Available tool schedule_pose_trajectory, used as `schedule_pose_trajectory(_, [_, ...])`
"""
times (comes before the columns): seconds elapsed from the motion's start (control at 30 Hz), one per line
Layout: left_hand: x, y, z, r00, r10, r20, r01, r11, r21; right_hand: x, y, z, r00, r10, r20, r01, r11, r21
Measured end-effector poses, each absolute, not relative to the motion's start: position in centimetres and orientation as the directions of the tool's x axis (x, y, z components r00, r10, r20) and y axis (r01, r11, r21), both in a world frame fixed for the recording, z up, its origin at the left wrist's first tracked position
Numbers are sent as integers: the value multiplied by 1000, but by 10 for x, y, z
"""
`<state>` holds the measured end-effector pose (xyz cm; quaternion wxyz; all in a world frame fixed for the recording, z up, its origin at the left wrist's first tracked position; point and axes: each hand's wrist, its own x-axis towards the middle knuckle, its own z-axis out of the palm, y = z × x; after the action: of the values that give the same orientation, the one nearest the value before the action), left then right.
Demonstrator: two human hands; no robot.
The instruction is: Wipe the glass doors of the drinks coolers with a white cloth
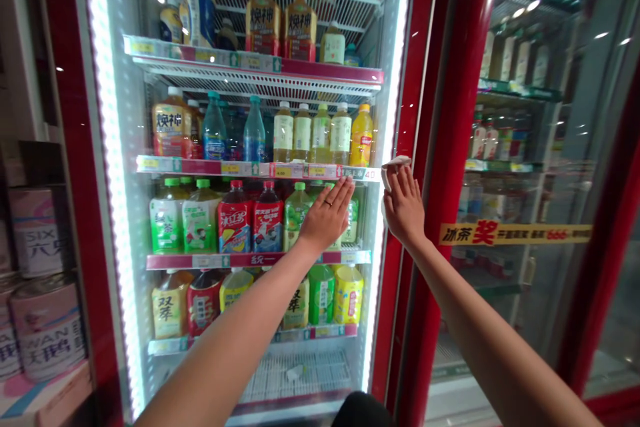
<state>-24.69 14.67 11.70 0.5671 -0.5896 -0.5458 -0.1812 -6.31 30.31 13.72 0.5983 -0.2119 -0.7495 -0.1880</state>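
Note:
My left hand (326, 215) lies flat with its fingers stretched out toward the upper right, a ring on one finger. It appears to rest on the glass in front of the bottle shelves and holds nothing. To its right, my right hand (404, 205) presses a folded white cloth (398, 161) near the right edge of the lit cooler (385, 113). Cloth shows above the fingertips and along the hand's left side; the rest is hidden under the palm. Behind my left hand, green-capped bottles (297, 210) are partly covered.
Shelves inside hold several drinks, among them red-labelled bottles (235, 217) and orange-capped juice (362, 135). A red door frame (440, 147) separates a second glass cooler (525, 320) on the right. Pink-wrapped cans (47, 327) are stacked at the left. Something dark and rounded (361, 409) shows below.

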Motion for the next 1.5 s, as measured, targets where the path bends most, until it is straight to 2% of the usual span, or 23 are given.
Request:
schedule_pose_trajectory(0.1, [-248,147,117,348,432,832,835,260,-485,-69,311,150,-126,146,981,537,842,-56])
schedule_pose_trajectory(0.17, [-248,147,116,351,431,831,831,265,-489,-70,313,157,-127,162,979,534,843,-70])
schedule_pose_trajectory(0.4, [-248,147,117,333,454,826,860,214,-464,-45,313,140,-312,80,947,499,862,92])
schedule_pose_trajectory(0.63, [-248,148,117,343,451,824,856,211,-472,-59,311,160,-224,145,964,521,854,-8])
schedule_pose_trajectory(0.83, [-248,148,116,344,448,825,869,181,-461,-64,299,149,-332,76,940,472,877,95])
schedule_pose_trajectory(0.97, [-248,149,116,349,440,827,877,157,-454,-53,308,132,-284,152,947,509,860,15])
schedule_pose_trajectory(1.1, [-250,151,115,358,432,828,877,151,-457,-56,315,146,-211,219,953,527,846,-78])
schedule_pose_trajectory(1.23, [-251,152,114,348,440,828,881,148,-449,-64,307,157,-238,203,950,513,857,-55])
schedule_pose_trajectory(1.37, [-249,151,115,349,446,824,883,136,-448,-62,298,135,-291,173,941,510,860,0])
schedule_pose_trajectory(1.5, [-249,148,116,345,452,823,892,115,-437,-60,300,112,-212,211,954,531,845,-69])
